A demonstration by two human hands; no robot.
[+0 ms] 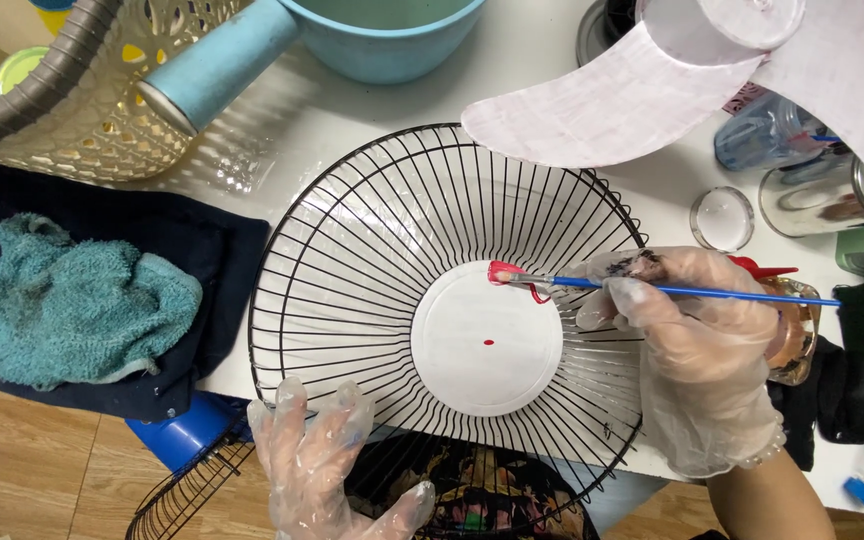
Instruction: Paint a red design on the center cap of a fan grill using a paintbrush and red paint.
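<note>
A black wire fan guard (352,270) lies on the white table, with a round white centre disc (487,340) bearing a small red dot and a red stroke at its upper edge. My right hand (697,350), in a clear plastic glove, holds a thin blue-handled paintbrush (672,290); its tip, loaded with red paint, touches the disc's upper rim. My left hand (317,460), also gloved, rests with spread fingers on the guard's near edge.
A white fan blade (652,95) lies at the back right. Jars and a small lid (722,218) stand at the right. A teal rag (72,305) lies on dark cloth at the left, with a basket (82,130) and a blue basin (382,40) behind. A second guard (192,490) sits below.
</note>
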